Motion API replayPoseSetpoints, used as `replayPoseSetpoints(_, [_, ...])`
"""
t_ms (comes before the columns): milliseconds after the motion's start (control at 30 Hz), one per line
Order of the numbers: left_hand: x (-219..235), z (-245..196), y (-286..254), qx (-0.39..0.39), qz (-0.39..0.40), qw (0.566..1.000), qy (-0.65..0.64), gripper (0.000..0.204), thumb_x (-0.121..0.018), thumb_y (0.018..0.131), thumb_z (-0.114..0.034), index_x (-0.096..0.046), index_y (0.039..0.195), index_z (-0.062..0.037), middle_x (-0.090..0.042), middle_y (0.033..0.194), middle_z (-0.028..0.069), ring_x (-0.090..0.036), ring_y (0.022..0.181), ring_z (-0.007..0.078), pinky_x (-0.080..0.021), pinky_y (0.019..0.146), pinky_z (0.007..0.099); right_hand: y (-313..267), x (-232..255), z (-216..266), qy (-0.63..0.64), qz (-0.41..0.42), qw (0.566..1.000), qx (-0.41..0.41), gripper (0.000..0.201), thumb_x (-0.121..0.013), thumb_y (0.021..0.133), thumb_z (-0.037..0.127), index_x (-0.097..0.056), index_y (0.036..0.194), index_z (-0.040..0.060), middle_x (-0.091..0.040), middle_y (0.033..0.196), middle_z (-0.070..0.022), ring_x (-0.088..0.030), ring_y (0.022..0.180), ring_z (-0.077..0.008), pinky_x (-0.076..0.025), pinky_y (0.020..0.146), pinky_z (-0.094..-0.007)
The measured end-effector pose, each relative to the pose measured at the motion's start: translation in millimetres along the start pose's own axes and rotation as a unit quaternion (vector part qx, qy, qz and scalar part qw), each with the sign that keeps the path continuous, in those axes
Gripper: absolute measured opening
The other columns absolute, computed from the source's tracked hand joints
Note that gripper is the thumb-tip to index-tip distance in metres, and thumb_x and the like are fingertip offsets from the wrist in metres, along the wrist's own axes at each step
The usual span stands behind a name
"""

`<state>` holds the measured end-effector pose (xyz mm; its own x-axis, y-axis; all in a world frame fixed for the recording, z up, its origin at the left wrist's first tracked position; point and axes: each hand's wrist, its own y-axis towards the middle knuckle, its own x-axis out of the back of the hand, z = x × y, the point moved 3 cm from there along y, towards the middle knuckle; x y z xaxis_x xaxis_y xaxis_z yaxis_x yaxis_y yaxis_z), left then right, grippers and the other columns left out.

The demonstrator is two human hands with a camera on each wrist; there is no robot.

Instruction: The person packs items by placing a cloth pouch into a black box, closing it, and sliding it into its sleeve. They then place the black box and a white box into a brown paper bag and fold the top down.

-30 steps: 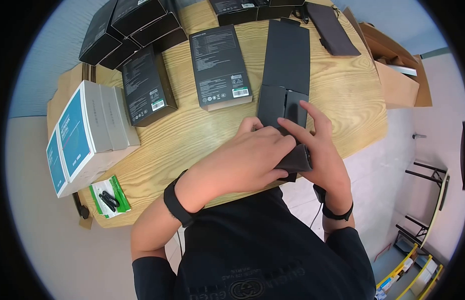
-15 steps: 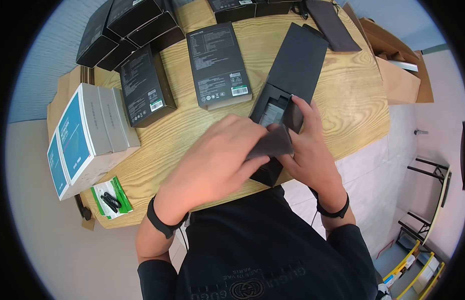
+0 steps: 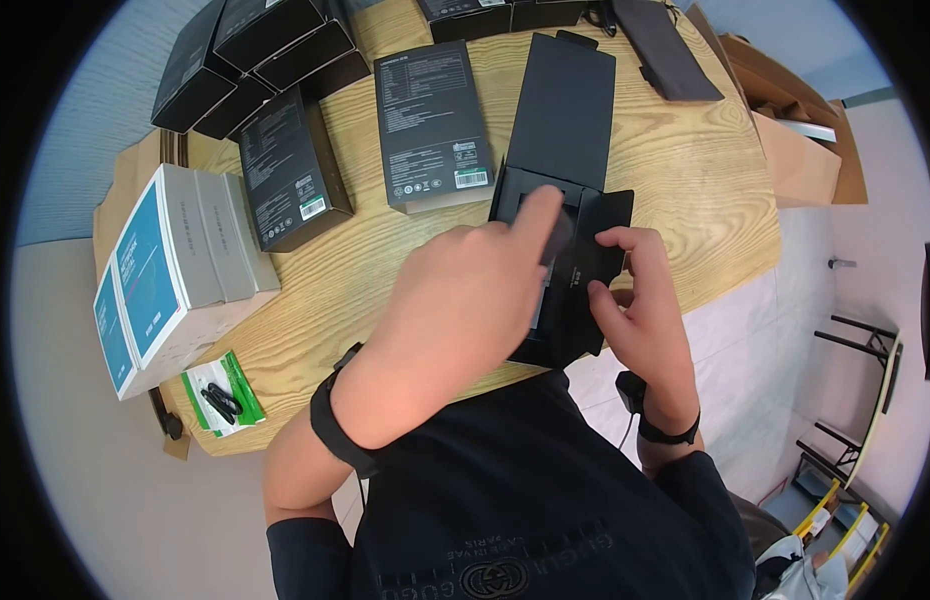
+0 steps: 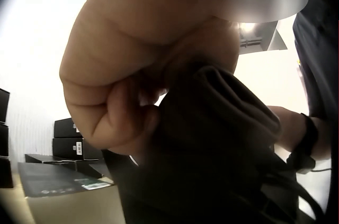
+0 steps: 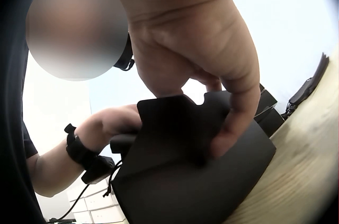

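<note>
An open black box stands near the table's front edge, its long lid folded back and a side flap swung outward. My left hand is over the box opening and grips a dark grey soft pouch, whose folded end shows in the left wrist view. From above, that hand hides most of the pouch and part of the box's inside. At the right, my right hand pinches the side flap, with fingers on its outer face and the thumb at its edge in the right wrist view.
Left of the open box lies a closed black box, with another beyond it. More black boxes are stacked at the back left. White-and-blue boxes stand at the left edge. A flat grey pouch lies at the back right.
The black box tilted right, then came back straight. Its side flap has swung outward with the right hand on it. The left hand has moved forward over the opening with the pouch.
</note>
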<state>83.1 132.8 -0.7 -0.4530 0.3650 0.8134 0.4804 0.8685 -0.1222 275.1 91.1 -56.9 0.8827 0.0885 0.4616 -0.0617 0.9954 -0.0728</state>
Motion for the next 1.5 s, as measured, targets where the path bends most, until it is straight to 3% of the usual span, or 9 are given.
replayPoseSetpoints(167, [-21.2,0.6,24.0,-0.027,0.029,0.997,-0.06,0.045,-0.07,0.09,-0.01,-0.048,0.129,-0.0026,-0.069,0.084,0.0261,-0.068,0.084,0.0463,-0.052,0.07,0.0525,-3.6,-0.8,-3.6,0.007,-0.003,1.0,-0.002,0.044,-0.063,0.086,-0.005,-0.053,0.128,0.0025,-0.051,0.12,-0.0126,-0.057,0.107,-0.024,-0.059,0.073,-0.0305])
replayPoseSetpoints(367, [-35.8,-1.6,25.9,-0.052,0.028,0.998,0.012,0.043,-0.072,0.085,-0.005,-0.049,0.12,0.0057,-0.068,0.087,0.0264,-0.069,0.084,0.0444,-0.055,0.072,0.0492,-3.9,2.2,-5.5,-0.015,-0.004,1.0,0.01,0.041,-0.062,0.086,-0.005,-0.054,0.124,0.0027,-0.053,0.116,-0.0126,-0.06,0.104,-0.0269,-0.057,0.079,-0.0346])
replayPoseSetpoints(433, [-42.2,-4.7,23.8,-0.08,-0.023,0.983,0.166,0.046,-0.071,0.079,-0.001,-0.054,0.121,0.008,-0.066,0.096,0.0152,-0.069,0.095,0.027,-0.058,0.064,0.0325,-4.1,3.1,-6.9,-0.015,-0.002,1.0,0.002,0.039,-0.062,0.086,-0.005,-0.055,0.123,0.0027,-0.053,0.115,-0.0127,-0.06,0.103,-0.0277,-0.056,0.08,-0.0348])
replayPoseSetpoints(567, [-48.1,-7.0,25.7,-0.078,-0.045,0.951,0.295,0.036,-0.073,0.076,-0.004,-0.064,0.109,0.0027,-0.061,0.098,0.0081,-0.061,0.102,0.0217,-0.055,0.071,0.0303,-4.7,5.2,-8.1,-0.023,-0.007,1.0,0.008,0.036,-0.062,0.085,-0.005,-0.056,0.12,0.0028,-0.054,0.114,-0.013,-0.06,0.102,-0.0286,-0.055,0.08,-0.0345])
replayPoseSetpoints(633, [-46.1,-6.6,26.5,-0.104,-0.107,0.928,0.342,0.023,-0.074,0.073,-0.009,-0.07,0.095,-0.0034,-0.059,0.093,0.0038,-0.055,0.1,0.0197,-0.048,0.082,0.0307,-4.4,6.6,-9.4,-0.023,-0.007,1.0,0.007,0.036,-0.062,0.085,-0.005,-0.056,0.12,0.0028,-0.054,0.114,-0.0131,-0.06,0.103,-0.0285,-0.055,0.08,-0.0344])
replayPoseSetpoints(833, [-37.4,8.3,14.3,-0.191,-0.01,0.938,0.288,0.021,-0.069,0.076,-0.009,-0.069,0.097,-0.0045,-0.061,0.092,0.0044,-0.054,0.102,0.0215,-0.042,0.089,0.0326,-4.5,8.9,-10.4,-0.028,-0.009,0.999,0.018,0.035,-0.063,0.085,-0.004,-0.057,0.119,0.0027,-0.056,0.113,-0.0124,-0.062,0.099,-0.0275,-0.054,0.077,-0.0344])
replayPoseSetpoints(1033, [-32.5,8.4,6.3,-0.189,0.028,0.935,0.3,0.02,-0.069,0.077,-0.009,-0.069,0.097,-0.0061,-0.064,0.093,0.0061,-0.054,0.107,0.0227,-0.041,0.092,0.0329,-2.8,6.4,-12.5,-0.036,-0.016,0.999,0.026,0.035,-0.065,0.085,-0.002,-0.058,0.119,0.0029,-0.061,0.113,-0.0109,-0.064,0.093,-0.0269,-0.053,0.077,-0.0341])
replayPoseSetpoints(1367, [-50.3,2.1,7.8,-0.137,0.024,0.941,0.309,0.023,-0.071,0.077,-0.008,-0.066,0.1,-0.0079,-0.061,0.09,0.0078,-0.055,0.099,0.0252,-0.039,0.083,0.0357,-1.1,6.0,-14.6,-0.035,0.006,0.999,-0.004,0.029,-0.063,0.086,0.0,-0.061,0.114,0.0036,-0.066,0.105,-0.0095,-0.062,0.08,-0.0251,-0.051,0.073,-0.0335])
replayPoseSetpoints(1500, [-53.0,13.9,14.7,-0.114,-0.017,0.976,0.184,0.028,-0.073,0.073,-0.005,-0.064,0.1,-0.0077,-0.061,0.087,0.008,-0.057,0.091,0.0271,-0.04,0.08,0.0383,-1.0,5.8,-18.2,-0.03,0.006,1.0,0.0,0.029,-0.063,0.086,0.0,-0.062,0.114,0.0038,-0.067,0.105,-0.0097,-0.062,0.078,-0.0243,-0.051,0.073,-0.0332])
